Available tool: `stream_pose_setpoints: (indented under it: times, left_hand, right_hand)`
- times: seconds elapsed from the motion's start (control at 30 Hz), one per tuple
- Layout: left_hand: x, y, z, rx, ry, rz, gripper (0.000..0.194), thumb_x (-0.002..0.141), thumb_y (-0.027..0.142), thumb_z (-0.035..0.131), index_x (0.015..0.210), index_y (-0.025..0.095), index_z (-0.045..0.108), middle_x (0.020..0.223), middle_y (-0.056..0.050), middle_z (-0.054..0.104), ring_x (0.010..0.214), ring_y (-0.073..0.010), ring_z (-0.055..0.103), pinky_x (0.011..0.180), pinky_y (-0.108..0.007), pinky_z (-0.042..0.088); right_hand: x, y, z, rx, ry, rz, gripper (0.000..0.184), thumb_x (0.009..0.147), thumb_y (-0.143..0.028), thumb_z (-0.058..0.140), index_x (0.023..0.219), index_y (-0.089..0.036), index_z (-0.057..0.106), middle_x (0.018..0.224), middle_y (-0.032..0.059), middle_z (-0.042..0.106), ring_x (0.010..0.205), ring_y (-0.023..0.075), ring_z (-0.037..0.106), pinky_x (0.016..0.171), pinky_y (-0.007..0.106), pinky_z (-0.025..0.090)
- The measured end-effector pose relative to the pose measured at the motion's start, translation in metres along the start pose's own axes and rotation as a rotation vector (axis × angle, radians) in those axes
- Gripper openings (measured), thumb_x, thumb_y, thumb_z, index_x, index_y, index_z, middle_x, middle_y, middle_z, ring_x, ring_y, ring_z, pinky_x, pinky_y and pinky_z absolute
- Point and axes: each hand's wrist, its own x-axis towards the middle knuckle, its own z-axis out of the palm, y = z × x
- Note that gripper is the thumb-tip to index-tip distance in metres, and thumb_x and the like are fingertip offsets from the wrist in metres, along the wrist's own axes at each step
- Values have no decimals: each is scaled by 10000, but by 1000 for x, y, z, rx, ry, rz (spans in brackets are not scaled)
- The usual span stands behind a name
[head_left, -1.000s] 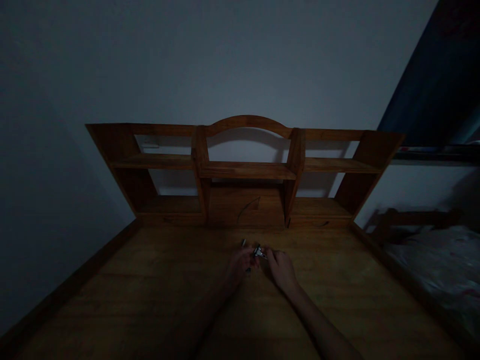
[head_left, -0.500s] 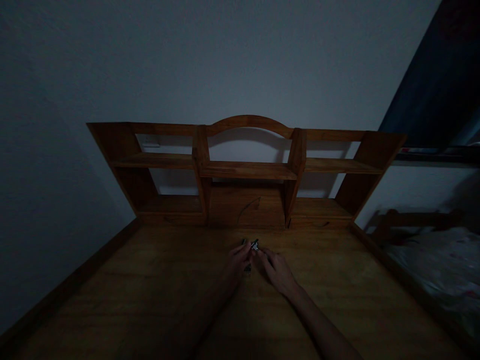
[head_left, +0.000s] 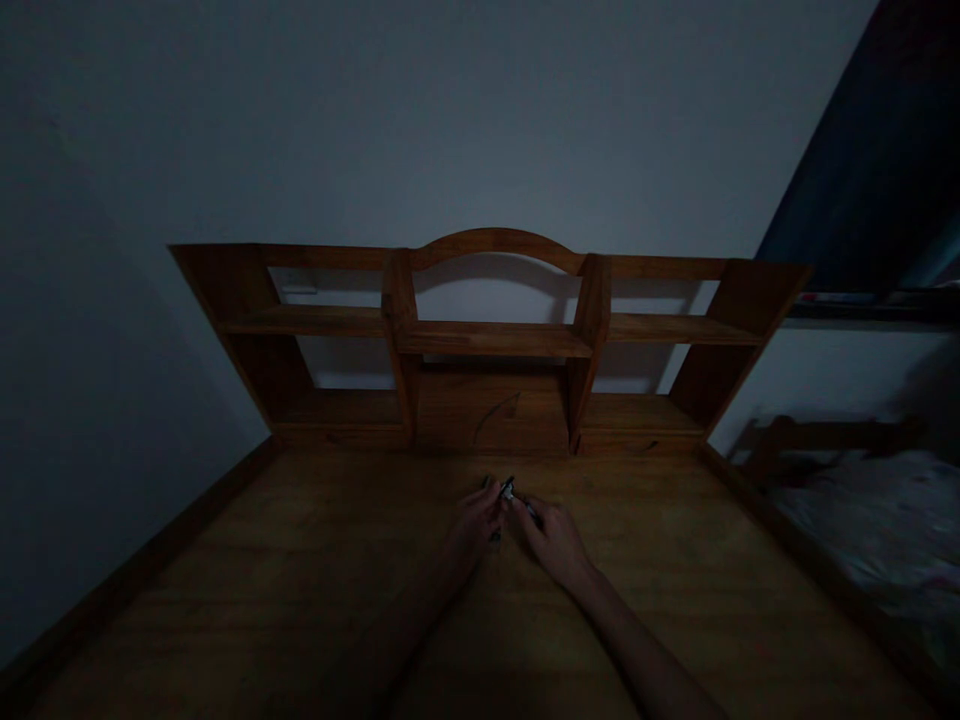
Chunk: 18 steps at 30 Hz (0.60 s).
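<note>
In the dim light both hands meet over the middle of the wooden desk. My left hand (head_left: 474, 520) is closed, its fingers pinching a small dark and silver metal piece (head_left: 508, 489) too small to name. From the right, my right hand (head_left: 556, 540) reaches the same piece, its fingers closed around a slim dark tool (head_left: 534, 515) whose kind I cannot make out. Dark ends of something flat (head_left: 495, 536) show below and above my left fingers; the hand hides the rest.
A wooden shelf unit (head_left: 495, 340) with several compartments stands at the back of the desk (head_left: 315, 580), against a pale wall (head_left: 480, 130). Raised rims run along both desk sides. Right of the desk lies bedding or plastic-like cloth (head_left: 885, 520), below a dark curtain (head_left: 862, 180).
The metal piece has tilted slightly between the fingers. My right hand has turned a little, and more of the slim dark tool shows in it. My left hand has hardly moved.
</note>
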Motion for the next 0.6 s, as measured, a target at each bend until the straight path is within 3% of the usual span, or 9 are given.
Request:
stream_pose_setpoints:
  times: [0.2,0.6]
  left_hand:
    - [3,-7,-3,-75,-23,11,337,611,421,770,757,126,692,733,-43,625,658,-102,548,617,-195,409]
    - [4,-8,-4,-73,4,-18,334,597,416,774,775,143,698,776,-51,642,682,-112,565,628,-200,423]
  right_hand:
    - [0,0,0,-36,18,30,500,933,-473,323,819,-144,683,728,78,683,647,167,612,614,223,391]
    - [0,2,2,-111,43,22,516,927,-499,331,702,-156,643,660,67,659,593,150,590,547,212,339]
